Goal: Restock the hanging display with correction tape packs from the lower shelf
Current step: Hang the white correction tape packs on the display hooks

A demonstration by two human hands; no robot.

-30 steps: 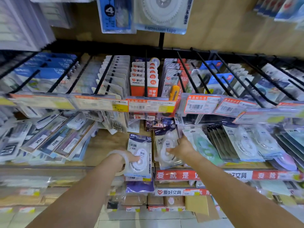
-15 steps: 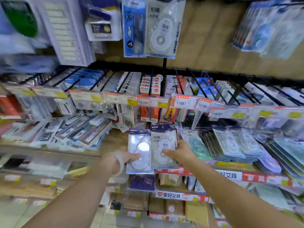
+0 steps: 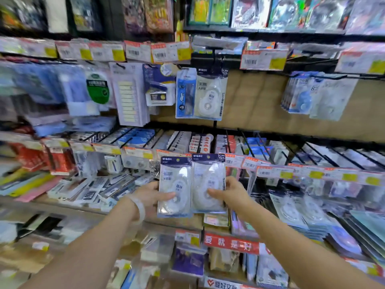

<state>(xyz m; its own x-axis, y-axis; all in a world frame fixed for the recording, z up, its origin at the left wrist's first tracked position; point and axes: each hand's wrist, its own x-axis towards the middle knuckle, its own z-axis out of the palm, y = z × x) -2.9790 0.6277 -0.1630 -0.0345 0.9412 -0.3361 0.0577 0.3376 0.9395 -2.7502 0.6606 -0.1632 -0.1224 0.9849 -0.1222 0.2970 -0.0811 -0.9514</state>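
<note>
Before the shelves, each hand's grip (image 3: 154,197) (image 3: 229,192) pinches one correction tape pack (image 3: 174,184) (image 3: 208,180).

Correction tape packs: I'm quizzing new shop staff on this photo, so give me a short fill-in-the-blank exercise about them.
1. The left hand and right hand each hold ____ correction tape pack.
2. The left pack and right pack are held side by ____.
3. A matching hanging pack hangs ____ them.
4. A white band circles the ____ wrist.

Missing words: one; side; above; left
</note>
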